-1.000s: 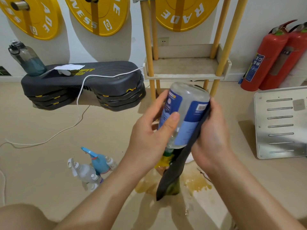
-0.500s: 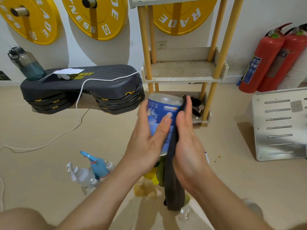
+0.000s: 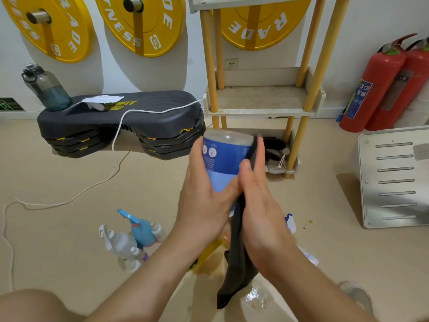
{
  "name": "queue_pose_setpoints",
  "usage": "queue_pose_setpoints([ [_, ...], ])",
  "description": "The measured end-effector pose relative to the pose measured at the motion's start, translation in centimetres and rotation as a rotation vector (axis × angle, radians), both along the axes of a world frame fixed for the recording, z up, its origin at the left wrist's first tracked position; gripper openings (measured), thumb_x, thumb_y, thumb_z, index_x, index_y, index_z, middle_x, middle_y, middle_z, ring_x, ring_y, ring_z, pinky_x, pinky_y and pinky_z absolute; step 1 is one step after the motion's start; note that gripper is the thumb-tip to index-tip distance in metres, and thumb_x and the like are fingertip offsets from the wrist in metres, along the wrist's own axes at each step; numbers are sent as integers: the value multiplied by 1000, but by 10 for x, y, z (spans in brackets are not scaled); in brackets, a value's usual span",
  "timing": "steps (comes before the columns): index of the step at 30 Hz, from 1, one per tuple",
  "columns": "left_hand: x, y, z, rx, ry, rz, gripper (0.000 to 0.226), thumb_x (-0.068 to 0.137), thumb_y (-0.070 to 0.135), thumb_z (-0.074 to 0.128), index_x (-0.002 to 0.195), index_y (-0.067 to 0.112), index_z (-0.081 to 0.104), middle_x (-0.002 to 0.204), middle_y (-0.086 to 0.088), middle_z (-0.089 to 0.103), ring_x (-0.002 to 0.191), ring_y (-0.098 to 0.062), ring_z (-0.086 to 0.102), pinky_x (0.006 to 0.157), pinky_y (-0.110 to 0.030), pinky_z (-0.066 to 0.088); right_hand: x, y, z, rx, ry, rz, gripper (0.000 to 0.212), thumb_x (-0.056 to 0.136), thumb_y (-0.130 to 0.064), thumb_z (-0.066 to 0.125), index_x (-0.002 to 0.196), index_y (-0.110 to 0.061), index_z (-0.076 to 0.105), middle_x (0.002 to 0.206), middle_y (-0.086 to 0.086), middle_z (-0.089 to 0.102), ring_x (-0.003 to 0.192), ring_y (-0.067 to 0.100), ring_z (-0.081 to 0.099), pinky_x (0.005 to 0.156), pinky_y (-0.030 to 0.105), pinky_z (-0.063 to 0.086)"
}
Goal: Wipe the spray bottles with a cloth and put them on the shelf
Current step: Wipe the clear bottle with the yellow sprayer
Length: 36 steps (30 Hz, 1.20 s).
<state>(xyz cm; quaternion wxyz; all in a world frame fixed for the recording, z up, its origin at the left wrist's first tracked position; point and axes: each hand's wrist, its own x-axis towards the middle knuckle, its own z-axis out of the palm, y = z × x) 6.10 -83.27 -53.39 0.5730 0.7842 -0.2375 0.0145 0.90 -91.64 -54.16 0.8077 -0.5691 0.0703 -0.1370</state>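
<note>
My left hand [image 3: 204, 201] grips a spray bottle with a blue label [image 3: 222, 159], held upside down with its base toward the shelf. My right hand [image 3: 257, 205] presses a dark grey cloth [image 3: 236, 270] against the bottle's right side, fingers straight; the cloth hangs down below my hands. The bottle's nozzle is hidden behind my hands. A light blue spray bottle [image 3: 141, 231] and clear spray bottles [image 3: 118, 242] stand on the floor at lower left. The wooden shelf [image 3: 262, 101] with yellow posts stands just beyond, its middle tier bare.
A black step platform [image 3: 120, 119] with a water bottle [image 3: 46, 89] and a white cable [image 3: 111, 163] sits at the left. Two red fire extinguishers [image 3: 380, 89] lean at the right, by a metal panel [image 3: 397, 177]. A yellowish wet patch [image 3: 209, 268] lies on the floor under my hands.
The bottle has been turned in my left hand, showing a different side of the label. My right hand with the cloth has slid round to the bottle's right side, fingers now straighter.
</note>
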Motion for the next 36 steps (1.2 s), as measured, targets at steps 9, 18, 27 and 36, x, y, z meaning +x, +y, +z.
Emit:
queue_pose_setpoints([
  [9,10,9,15,-65,262,-144,53,98,4,55,144,30,46,133,12,60,121,0,57,101,-25,50,7,-22,-4,-26,-84,-136,76,74,-29,80,141,-29,44,124,-4,68,111,15,68,89,34,58],
  [18,11,6,12,-147,439,-408,50,89,28,58,138,24,46,125,0,68,112,-16,67,88,-26,55,6,-26,-4,151,-50,10,61,82,-40,66,139,-27,49,124,2,69,112,22,68,93,42,56],
  [27,3,-3,-14,322,-290,-18,79,92,61,34,155,33,-4,155,0,27,138,-16,35,111,-41,38,4,-11,-3,235,-40,4,54,97,-37,55,148,-35,38,134,-4,63,122,13,62,106,38,45],
  [36,12,10,8,-234,135,-151,36,93,5,60,119,29,65,113,12,71,108,0,63,88,-21,50,10,-55,-5,302,36,-50,63,64,-32,85,118,-7,67,109,18,73,93,32,70,82,45,60],
])
